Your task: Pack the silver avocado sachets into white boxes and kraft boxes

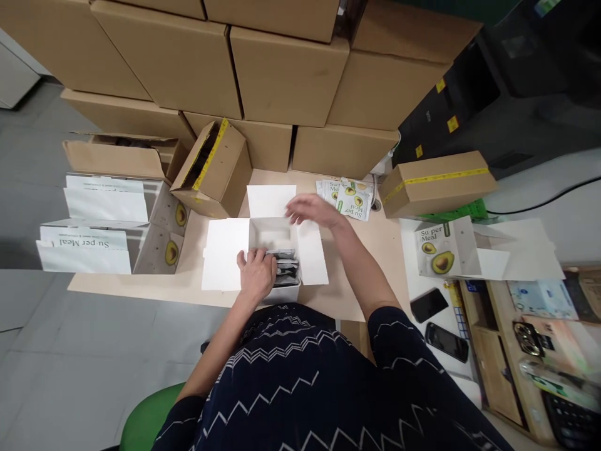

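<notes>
A white carton [273, 233] stands on the table in front of me with its flaps folded outward. Several silvery sachets [286, 268] stand in a row inside its near part, and bare carton floor shows behind them. My left hand [257, 274] is bent over the carton's left wall, the little finger outside and other fingers inside, beside the sachets. Above the carton's back right corner hovers my right hand [310, 210], fingers apart and holding nothing. Past it lie printed avocado sachets [353, 199] on the table.
Brown cartons [286, 72] are stacked along the back. Open printed boxes [159, 247] stand at the left, near a taped carton [225, 169]. On the right are another taped carton [439, 183], an open avocado box [439, 250] and two phones [447, 341].
</notes>
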Demonstrator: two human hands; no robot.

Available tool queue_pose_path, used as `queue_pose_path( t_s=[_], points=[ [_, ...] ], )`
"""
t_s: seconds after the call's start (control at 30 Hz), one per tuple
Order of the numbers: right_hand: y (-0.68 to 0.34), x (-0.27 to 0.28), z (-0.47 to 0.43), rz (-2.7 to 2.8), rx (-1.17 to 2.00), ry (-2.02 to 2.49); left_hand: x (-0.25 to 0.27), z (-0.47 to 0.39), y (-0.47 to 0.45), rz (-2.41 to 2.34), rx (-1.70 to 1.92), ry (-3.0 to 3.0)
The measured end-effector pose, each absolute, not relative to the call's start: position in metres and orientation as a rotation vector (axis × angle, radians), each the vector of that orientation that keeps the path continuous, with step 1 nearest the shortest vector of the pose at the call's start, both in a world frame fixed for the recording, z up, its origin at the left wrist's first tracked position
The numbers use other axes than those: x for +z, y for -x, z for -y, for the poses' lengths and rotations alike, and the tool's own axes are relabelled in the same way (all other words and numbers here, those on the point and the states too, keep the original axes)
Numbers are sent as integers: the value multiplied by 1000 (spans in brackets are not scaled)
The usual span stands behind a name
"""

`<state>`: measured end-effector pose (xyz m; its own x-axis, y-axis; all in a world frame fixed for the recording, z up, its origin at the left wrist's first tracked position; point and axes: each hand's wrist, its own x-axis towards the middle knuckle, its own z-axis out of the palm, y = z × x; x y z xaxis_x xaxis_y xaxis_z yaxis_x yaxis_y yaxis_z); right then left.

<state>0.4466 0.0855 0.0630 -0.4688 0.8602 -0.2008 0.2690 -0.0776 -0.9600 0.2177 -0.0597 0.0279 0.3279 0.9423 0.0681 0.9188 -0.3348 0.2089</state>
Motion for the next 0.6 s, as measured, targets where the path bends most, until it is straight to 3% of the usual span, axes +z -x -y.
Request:
queue_pose_path(
  t_s=[0.1, 0.2, 0.33, 0.6],
  points=[
    [-500, 36, -109, 1237, 1075, 1724, 28, 60, -217, -1726, 272, -2478],
    [-540, -4, -122, 1137, 735, 2282, 28, 60, -217, -1726, 278, -2481],
    [-570, -44, -122, 1126, 744, 2646, 28, 61, -218, -1731, 285, -2447],
    [-569, -81, -105, 1249, 778, 2712, 30, 61, -217, -1733, 297, -2420]
  ],
)
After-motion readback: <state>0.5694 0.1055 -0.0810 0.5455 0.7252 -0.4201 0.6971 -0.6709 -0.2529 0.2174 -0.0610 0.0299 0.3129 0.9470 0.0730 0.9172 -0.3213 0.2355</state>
